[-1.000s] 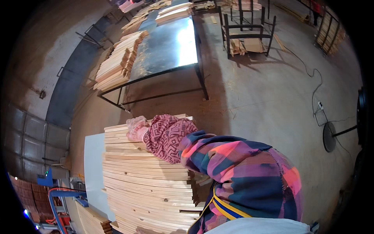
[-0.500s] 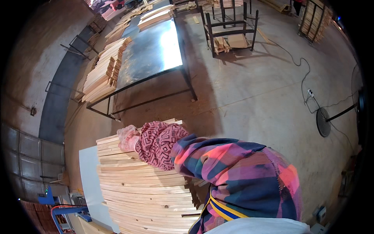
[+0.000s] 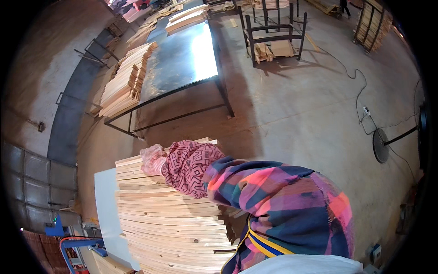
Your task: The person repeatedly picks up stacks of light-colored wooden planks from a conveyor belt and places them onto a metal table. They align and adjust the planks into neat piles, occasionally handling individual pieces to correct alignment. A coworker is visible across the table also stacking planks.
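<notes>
The fingers of the right hand (image 3: 152, 157) are hidden by a loose, pinkish covering and by the viewing angle; whether they are spread flat or curled around a strip cannot be told. The hand is placed over the far part of the row of wooden strips (image 3: 171, 221), near its left ends. The left hand is not shown.

Misalignment is judged the main risk: if uneven sideways pressure is applied, the far strips could be skewed or pushed over the far edge, beyond which the floor (image 3: 296, 109) is seen. The loose covering could be snagged on a rough strip end. Strips could also be dragged by the patterned sleeve cover (image 3: 189, 169), which is draped low over the row, or by the plaid sleeve (image 3: 264, 182) behind it.

The strips are pale, narrow and long, and are laid side by side in a broad row in front of the body. Small dark knots are visible on several faces. The right ends are staggered, and a dark slot is left between strips near the lower right. At the left ends, a slight break is seen between the far group and the nearer ones. A pale grey panel (image 3: 107, 196) is exposed just beside the left ends. Farther out, more stacked strips (image 3: 123, 84) are carried on a metal-topped table (image 3: 180, 57).
</notes>
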### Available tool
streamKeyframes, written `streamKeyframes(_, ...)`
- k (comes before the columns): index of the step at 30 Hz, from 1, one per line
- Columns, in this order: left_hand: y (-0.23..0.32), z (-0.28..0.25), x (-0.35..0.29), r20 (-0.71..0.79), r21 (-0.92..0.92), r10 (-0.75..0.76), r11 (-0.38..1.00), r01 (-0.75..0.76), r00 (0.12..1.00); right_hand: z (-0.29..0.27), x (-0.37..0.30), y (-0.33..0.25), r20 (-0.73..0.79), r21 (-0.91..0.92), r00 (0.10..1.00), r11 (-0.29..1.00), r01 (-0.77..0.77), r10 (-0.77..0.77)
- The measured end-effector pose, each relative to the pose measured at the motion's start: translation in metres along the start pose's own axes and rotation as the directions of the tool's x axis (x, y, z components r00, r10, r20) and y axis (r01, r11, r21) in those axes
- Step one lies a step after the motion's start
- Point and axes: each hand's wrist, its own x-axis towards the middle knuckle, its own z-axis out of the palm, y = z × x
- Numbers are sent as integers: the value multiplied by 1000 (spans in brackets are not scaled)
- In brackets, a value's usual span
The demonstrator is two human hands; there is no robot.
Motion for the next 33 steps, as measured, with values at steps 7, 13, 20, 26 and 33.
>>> streamKeyframes(7,0,-35,3,177,-591,-216,757,279,960,-5,-2,-2,30,34,1000,999,-5,4)
streamKeyframes(13,-8,-45,-2,270,-732,-262,569,374,927,-20,-9,-8,82,39,996,999,-35,32)
streamKeyframes(20,-21,-41,-17,315,-782,-297,457,423,902,-23,-16,-11,29,-17,999,1000,18,-18)
streamKeyframes(26,-22,-40,-21,340,-776,-313,440,453,887,-22,-12,-11,88,-29,996,1000,3,0)
streamKeyframes(33,-10,-43,-7,304,-739,-299,526,422,905,-22,-11,-10,78,-37,997,999,-15,18)
